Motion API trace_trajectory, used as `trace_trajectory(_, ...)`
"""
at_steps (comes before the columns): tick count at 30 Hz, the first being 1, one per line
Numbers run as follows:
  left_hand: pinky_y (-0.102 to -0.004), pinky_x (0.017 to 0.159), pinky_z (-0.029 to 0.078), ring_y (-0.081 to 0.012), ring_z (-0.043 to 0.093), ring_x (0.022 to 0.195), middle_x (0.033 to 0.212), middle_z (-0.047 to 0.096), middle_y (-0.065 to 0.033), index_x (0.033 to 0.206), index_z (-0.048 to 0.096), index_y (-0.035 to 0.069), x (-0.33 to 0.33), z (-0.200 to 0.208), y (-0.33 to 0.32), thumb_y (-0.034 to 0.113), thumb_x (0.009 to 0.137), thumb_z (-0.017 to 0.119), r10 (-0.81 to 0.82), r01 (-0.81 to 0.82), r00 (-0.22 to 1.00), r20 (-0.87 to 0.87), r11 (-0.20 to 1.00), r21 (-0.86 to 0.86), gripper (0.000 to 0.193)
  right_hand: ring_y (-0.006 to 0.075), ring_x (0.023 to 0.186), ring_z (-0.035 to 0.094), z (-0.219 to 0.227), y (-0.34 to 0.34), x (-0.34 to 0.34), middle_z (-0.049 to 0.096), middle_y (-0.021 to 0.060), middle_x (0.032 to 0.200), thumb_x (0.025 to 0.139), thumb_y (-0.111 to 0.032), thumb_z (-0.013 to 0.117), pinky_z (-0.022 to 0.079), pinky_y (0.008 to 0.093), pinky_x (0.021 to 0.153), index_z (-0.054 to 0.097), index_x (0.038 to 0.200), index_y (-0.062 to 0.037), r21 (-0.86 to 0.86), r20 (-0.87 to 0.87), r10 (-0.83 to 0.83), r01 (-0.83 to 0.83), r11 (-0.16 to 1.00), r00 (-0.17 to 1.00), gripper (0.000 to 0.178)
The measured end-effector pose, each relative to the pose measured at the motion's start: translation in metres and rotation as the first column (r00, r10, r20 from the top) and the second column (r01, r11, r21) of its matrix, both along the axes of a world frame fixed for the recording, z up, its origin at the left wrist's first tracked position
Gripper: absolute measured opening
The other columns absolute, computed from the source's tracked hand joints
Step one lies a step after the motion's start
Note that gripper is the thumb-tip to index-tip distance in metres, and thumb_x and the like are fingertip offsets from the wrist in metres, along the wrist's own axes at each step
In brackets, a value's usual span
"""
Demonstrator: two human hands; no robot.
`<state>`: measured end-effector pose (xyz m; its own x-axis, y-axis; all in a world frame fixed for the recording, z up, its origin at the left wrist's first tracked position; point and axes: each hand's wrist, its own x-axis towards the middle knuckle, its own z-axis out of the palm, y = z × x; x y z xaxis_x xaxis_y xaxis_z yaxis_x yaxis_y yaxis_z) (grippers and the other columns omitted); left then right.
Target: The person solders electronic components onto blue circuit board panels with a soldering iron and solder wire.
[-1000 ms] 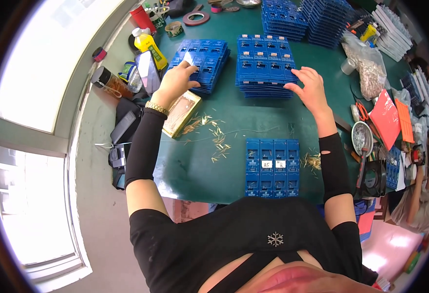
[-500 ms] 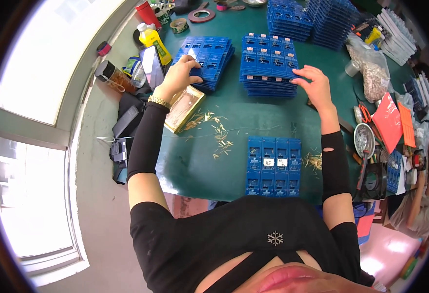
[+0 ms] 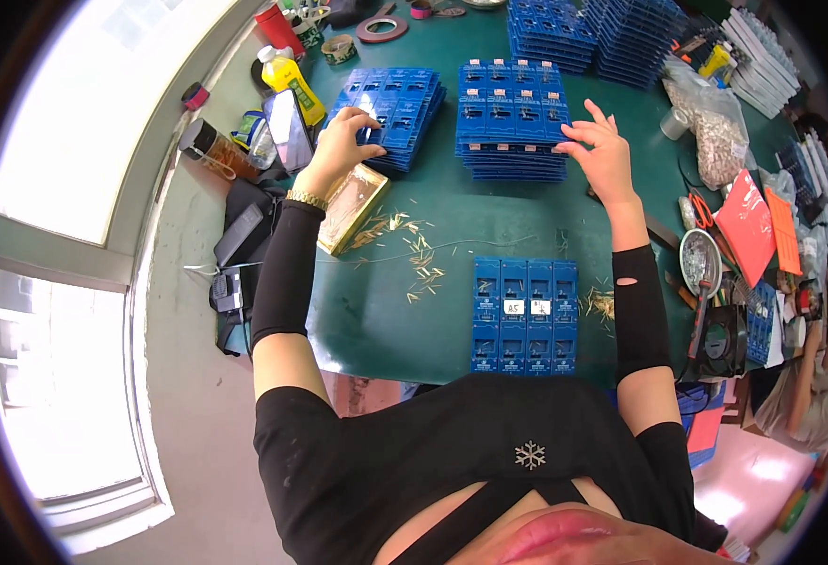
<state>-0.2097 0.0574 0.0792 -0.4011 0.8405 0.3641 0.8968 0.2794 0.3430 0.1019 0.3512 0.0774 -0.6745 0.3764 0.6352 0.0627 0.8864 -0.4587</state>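
My right hand [image 3: 604, 162] is at the near right corner of a stack of blue circuit board panels [image 3: 511, 118]. Its thumb and index finger close on the edge of the top panel, the other fingers raised. That panel's near edge sits slightly off the panels below. My left hand [image 3: 343, 151] hovers at the near left corner of a second blue stack [image 3: 400, 99], fingers curved and thumb apart, apparently holding nothing. Whether it touches that stack is unclear. Closer to me lies a separate blue panel [image 3: 525, 344] with two white labels.
Beside my left forearm stands a shallow wooden box [image 3: 353, 209], with loose thin yellowish pieces [image 3: 423, 259] scattered near it. A phone [image 3: 289, 132] and a yellow bottle [image 3: 292, 80] stand behind. On the right are a white bowl [image 3: 699, 259], a red folder [image 3: 746, 218] and a filled plastic bag [image 3: 715, 146].
The view has shifted slightly. My right hand's free fingers have lifted and spread a little more, while its thumb and index stay at the panel's corner. The left hand has barely moved.
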Motion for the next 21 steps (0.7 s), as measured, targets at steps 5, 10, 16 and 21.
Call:
trace_trajectory(5,-0.0385,0.099,0.046,-0.0310,0.057,0.114,0.120,0.058,-0.0110,0.106,0.070,0.008,0.007,0.001,-0.001,0.014,0.067,0.084,0.028,-0.028,0.999,0.046,1.000,-0.007,0.042,0.0268,0.126,0.054,-0.001,0.004,-0.001,0.073,0.0087,0.101,0.071,-0.018,0.082,0.026,0.0514,0.115,0.077,0.093,-0.0087,0.003,-0.018,-0.006,0.006,1.000,1.000,0.024)
trace_trajectory(10,-0.0366,0.095,0.047,-0.0308,0.058,0.106,0.112,0.058,-0.0119,0.106,0.071,0.009,0.008,0.001,-0.003,0.016,0.065,0.087,0.104,-0.104,0.992,0.068,0.995,-0.006,0.045,0.0280,0.124,0.056,-0.006,0.009,0.000,0.074,0.0086,0.100,0.071,-0.018,0.082,0.024,0.0500,0.116,0.078,0.094,-0.0097,-0.181,0.125,-0.007,0.029,0.983,0.992,0.025)
trace_trajectory(16,-0.0382,0.089,0.049,-0.0315,0.059,0.102,0.108,0.060,-0.0114,0.105,0.071,0.009,-0.002,0.003,-0.001,0.017,0.063,0.088,0.037,-0.039,0.998,0.045,0.999,0.037,0.046,0.0302,0.122,0.058,-0.004,0.007,0.005,0.072,0.0127,0.107,0.073,-0.019,0.081,0.033,0.0450,0.111,0.077,0.100,-0.0110,-0.220,0.131,0.014,0.015,0.975,0.991,0.028)
trace_trajectory(21,-0.0367,0.089,0.050,-0.0284,0.061,0.100,0.108,0.060,-0.0110,0.104,0.071,0.006,-0.004,0.030,-0.003,0.015,0.063,0.087,-0.010,0.023,0.993,0.116,0.994,-0.107,0.045,0.0284,0.115,0.061,0.010,-0.006,0.020,0.070,0.0135,0.111,0.078,-0.021,0.079,0.046,0.0369,0.099,0.075,0.105,-0.0104,-0.232,0.049,0.028,-0.016,0.973,0.998,0.029)
